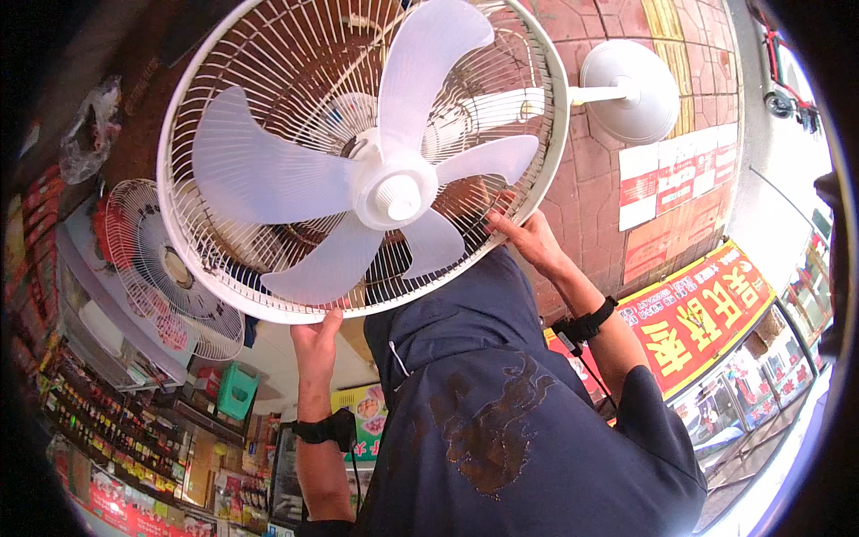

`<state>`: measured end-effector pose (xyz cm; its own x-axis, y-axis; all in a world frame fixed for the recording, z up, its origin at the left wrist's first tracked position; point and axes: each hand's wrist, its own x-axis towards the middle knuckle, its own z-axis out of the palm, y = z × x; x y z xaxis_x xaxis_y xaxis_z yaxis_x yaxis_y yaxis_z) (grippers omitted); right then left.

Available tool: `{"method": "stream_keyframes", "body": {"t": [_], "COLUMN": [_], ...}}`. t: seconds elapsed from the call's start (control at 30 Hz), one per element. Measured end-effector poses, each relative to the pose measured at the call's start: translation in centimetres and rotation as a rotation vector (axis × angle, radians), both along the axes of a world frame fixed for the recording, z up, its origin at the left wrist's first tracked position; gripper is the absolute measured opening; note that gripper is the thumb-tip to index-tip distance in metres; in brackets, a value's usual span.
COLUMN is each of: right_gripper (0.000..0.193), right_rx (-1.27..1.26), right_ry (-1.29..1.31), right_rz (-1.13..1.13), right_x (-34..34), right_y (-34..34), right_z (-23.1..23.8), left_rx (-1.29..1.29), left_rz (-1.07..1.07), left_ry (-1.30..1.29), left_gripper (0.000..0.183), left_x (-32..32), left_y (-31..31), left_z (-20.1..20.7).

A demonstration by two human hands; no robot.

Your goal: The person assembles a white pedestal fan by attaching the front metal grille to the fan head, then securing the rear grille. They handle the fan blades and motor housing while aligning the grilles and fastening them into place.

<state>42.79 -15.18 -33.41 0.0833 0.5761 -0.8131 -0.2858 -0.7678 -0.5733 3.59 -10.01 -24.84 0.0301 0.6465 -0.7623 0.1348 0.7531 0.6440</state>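
In front of me a white electric fan [403,199] lies tilted, its pale blades and centre knob uncovered inside the rear wire grille [234,255]. A short pole joins it to a round white base [637,89] on the right. My left hand [315,349] grips the grille's near rim with the thumb in front; its other fingers are largely hidden. On the rim's right side, my right hand [530,242] is closed with its fingertips over the wires. A separate wire grille cover [174,268] leans at the left, apart from both hands.
Red paving bricks [591,192] with printed sheets [684,170] on them lie to the right. A red and yellow banner [702,313] stands beyond my right arm. At lower left are a green basket [237,391] and shelves of goods [116,421]. A clear plastic bag [92,130] lies at far left.
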Motion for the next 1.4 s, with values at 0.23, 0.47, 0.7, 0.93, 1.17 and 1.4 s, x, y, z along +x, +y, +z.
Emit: {"method": "stream_keyframes", "body": {"t": [0.23,0.47,0.7,0.93,1.17,1.4], "right_gripper": [0.036,0.029,0.025,0.022,0.029,0.029], "right_rx": [0.246,0.295,0.453,0.297,0.304,0.316], "right_ry": [-0.225,-0.21,-0.266,-0.31,-0.433,-0.474], "right_rz": [-0.036,0.036,0.17,0.529,0.734,0.64], "right_x": [2.2,3.9,7.1,12.1,12.9,11.8], "right_y": [2.0,4.4,6.4,13.7,16.8,15.9], "right_z": [-0.2,0.9,-0.1,-0.1,0.0,1.2], "left_rx": [0.121,0.26,0.408,0.212,0.397,0.477], "left_rz": [0.059,0.049,0.113,0.73,1.216,1.057], "left_ry": [-0.123,-0.264,-0.385,-0.186,-0.533,-0.684], "left_gripper": [0.058,0.055,0.058,0.059,0.078,0.042], "left_x": [0.8,1.0,0.5,-6.2,-11.3,-14.6], "left_y": [0.3,0.8,-1.3,-3.9,-3.2,1.1], "left_z": [0.6,0.9,-0.7,-5.7,-5.5,-8.0]}}
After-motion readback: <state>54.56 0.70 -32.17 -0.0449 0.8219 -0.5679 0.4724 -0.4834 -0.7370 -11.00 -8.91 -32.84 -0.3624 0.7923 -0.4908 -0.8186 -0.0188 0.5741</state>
